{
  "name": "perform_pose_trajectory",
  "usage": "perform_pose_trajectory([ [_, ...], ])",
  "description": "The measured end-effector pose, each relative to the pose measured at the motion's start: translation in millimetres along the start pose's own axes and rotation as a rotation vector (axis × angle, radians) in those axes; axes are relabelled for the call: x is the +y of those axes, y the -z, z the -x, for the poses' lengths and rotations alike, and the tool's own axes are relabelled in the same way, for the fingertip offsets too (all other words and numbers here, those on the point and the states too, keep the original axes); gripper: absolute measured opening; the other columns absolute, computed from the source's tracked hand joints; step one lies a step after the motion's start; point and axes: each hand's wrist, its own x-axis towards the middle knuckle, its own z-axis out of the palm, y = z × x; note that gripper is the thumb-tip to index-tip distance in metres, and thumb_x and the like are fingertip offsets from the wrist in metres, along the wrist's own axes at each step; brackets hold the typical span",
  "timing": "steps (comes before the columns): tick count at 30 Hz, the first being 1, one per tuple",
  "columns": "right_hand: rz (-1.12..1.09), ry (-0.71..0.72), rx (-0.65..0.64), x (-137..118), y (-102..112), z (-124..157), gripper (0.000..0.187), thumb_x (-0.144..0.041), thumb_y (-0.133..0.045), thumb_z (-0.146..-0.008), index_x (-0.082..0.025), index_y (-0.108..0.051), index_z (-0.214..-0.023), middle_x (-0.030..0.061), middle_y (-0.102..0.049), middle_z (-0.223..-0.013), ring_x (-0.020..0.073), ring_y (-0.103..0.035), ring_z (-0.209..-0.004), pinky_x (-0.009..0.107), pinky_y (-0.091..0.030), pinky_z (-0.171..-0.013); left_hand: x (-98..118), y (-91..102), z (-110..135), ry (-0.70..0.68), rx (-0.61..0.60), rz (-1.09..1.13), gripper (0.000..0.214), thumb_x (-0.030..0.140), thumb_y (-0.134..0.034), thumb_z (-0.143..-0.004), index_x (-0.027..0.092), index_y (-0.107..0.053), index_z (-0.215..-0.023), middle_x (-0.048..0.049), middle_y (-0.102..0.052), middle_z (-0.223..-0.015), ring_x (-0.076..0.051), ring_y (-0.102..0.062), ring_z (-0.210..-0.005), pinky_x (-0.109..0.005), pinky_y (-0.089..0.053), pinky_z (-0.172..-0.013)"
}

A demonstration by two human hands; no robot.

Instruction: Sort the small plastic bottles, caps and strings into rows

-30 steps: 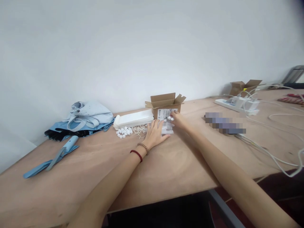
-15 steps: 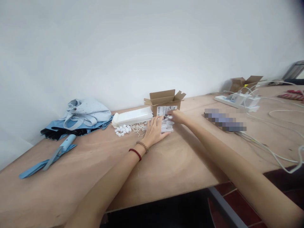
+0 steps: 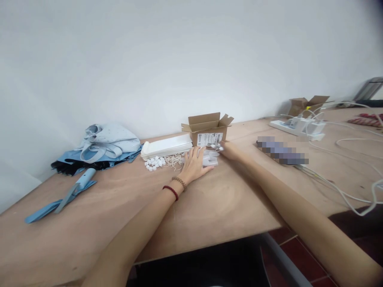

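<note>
My left hand (image 3: 194,164) lies with fingers spread, partly over a small pile of translucent white plastic pieces (image 3: 212,159) on the table. Just right of the pile, my right hand (image 3: 229,151) is at the front of an open cardboard box (image 3: 209,137). Its fingers look curled and are partly hidden; small white and shiny bits (image 3: 220,148) show at the fingertips, too small to name. Beside my left hand are a tangle of cream cords (image 3: 173,161), a heap of small white knobs (image 3: 154,163) and a stack of long white strips (image 3: 167,146).
A folded pale fabric bag (image 3: 110,139) rests on a blue umbrella (image 3: 73,159) at the left, its handle (image 3: 85,178) toward me. Rightward are a pixelated object (image 3: 281,151), a power strip (image 3: 287,127) with chargers, loose white cables (image 3: 344,193) and another open box (image 3: 308,105).
My right hand has shifted slightly to the right, and small white bits at its fingertips have moved with it. My left hand has stayed almost in place.
</note>
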Motion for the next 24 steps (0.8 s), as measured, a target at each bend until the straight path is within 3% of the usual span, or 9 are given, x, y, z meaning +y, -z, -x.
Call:
perform_pose_trajectory([
  [6,-0.123,-0.047,0.181,8.7,-10.7,4.5,0.016,-0.029,-0.057,-0.081,-0.014,-0.062,-0.083,0.013,-0.067,-0.09,0.0242,-0.06,-0.084,0.03,-0.043,-0.071,-1.3,-2.6,0.9,0.01,-0.001,-0.024,0.075,0.061,-0.056,-0.076,0.017,-0.035,-0.134,-0.0157,-0.041,-0.136,-0.032,-0.034,-0.125,-0.049,-0.029,-0.101],
  [14,-0.34,-0.05,0.165,0.5,-2.7,7.8,0.018,-0.035,-0.057,-0.077,-0.016,-0.056,-0.074,0.0065,-0.065,-0.075,0.0182,-0.056,-0.066,0.027,-0.039,-0.059,-1.0,-4.1,0.5,0.029,-0.011,-0.028,0.076,0.062,-0.056,-0.076,0.018,-0.034,-0.135,-0.0154,-0.041,-0.136,-0.032,-0.034,-0.125,-0.05,-0.03,-0.101],
  [24,-0.277,-0.041,0.202,-6.2,-6.5,5.9,0.012,-0.029,-0.054,-0.076,-0.017,-0.052,-0.077,0.0075,-0.062,-0.078,0.0183,-0.054,-0.068,0.027,-0.038,-0.061,1.0,-1.9,1.1,0.025,0.002,-0.025,0.076,0.062,-0.057,-0.076,0.018,-0.036,-0.134,-0.0148,-0.042,-0.135,-0.032,-0.035,-0.124,-0.048,-0.03,-0.1],
])
